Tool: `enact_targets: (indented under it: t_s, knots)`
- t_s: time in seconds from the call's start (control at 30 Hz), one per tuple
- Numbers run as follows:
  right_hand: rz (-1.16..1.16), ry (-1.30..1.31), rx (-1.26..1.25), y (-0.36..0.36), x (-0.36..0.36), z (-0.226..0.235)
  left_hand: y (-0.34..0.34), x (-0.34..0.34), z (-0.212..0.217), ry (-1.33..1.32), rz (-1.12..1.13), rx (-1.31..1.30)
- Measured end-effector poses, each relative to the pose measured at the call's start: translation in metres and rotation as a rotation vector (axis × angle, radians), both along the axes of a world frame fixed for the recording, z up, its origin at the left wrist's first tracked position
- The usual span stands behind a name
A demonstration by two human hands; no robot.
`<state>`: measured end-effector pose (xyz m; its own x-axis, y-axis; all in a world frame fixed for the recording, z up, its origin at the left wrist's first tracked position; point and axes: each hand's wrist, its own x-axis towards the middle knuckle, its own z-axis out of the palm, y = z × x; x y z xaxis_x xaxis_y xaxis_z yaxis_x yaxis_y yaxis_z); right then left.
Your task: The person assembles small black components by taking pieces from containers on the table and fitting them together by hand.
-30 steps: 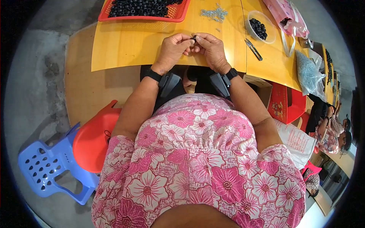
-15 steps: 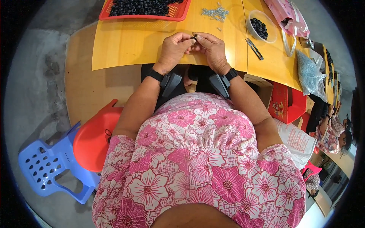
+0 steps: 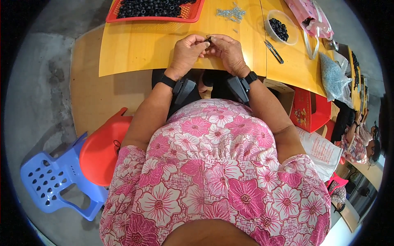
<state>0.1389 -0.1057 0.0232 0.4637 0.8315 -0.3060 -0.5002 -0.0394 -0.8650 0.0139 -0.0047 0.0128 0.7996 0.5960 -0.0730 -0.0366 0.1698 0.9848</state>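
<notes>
Both hands meet over the near edge of the yellow table (image 3: 139,53). My left hand (image 3: 188,51) is closed, thumb and fingertips pinching a small black part (image 3: 209,40). From the other side my right hand (image 3: 226,50) pinches the same part. Fingers cover most of it, so its exact shape is hidden. Beyond the hands lies a loose pile of small clear or silvery pieces (image 3: 232,14). A red tray (image 3: 196,12) full of black ring-like parts (image 3: 150,9) stands at the far left.
Right of the hands, a clear round bowl (image 3: 292,39) holds several black parts. Thread snips (image 3: 274,51) lie beside it. Further right are a pink bag (image 3: 305,12) and a plastic bag of small pieces (image 3: 334,76). Red and blue plastic chairs (image 3: 53,176) stand at my left.
Both hands stay together on the black part, with only very slight finger movement. The view has shifted slightly; the things on the table lie as before.
</notes>
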Motion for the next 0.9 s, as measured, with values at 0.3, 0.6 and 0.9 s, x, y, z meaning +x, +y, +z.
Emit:
enact_targets:
  t_s: [0.3, 0.6, 0.9]
  knots:
    - [0.075, 0.047, -0.048, 0.001, 0.008, 0.001, -0.001, 0.000, -0.001, 0.024, 0.019, -0.004]
    - [-0.013, 0.002, 0.043, 0.000, 0.000, -0.005, 0.000, 0.001, -0.003, 0.013, 0.021, 0.011]
    - [-0.127, -0.161, -0.020, 0.004, -0.013, -0.003, -0.002, 0.000, -0.001, 0.018, 0.027, 0.024]
